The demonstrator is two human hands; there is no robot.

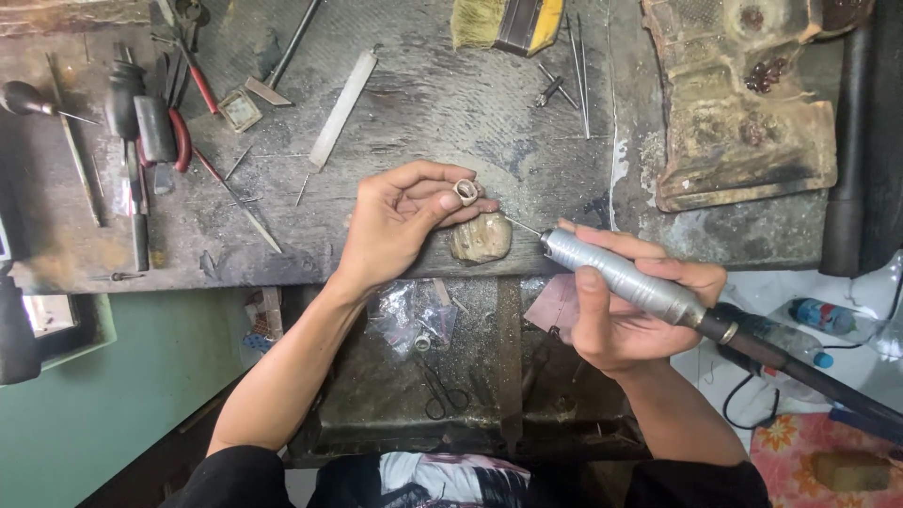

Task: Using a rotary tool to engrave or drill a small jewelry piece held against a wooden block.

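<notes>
My left hand point(400, 226) pinches a small silver ring point(467, 192) between thumb and fingertips, resting against a worn wooden bench peg point(482, 237) at the workbench edge. My right hand point(625, 310) grips a silver rotary handpiece point(616, 275) like a pen. Its thin bur tip point(523, 226) points left toward the ring, a short gap away. A dark flexible shaft point(800, 372) runs from the handpiece to the lower right.
The dusty workbench point(423, 103) carries pliers with red handles point(183, 132), a white stick point(343, 108), a brush point(508, 23), drill bits point(578, 75) and a rusty metal block point(743, 113). Below, a tray point(376, 395) holds scissors point(440, 390) and plastic bags. Water bottles point(823, 318) lie right.
</notes>
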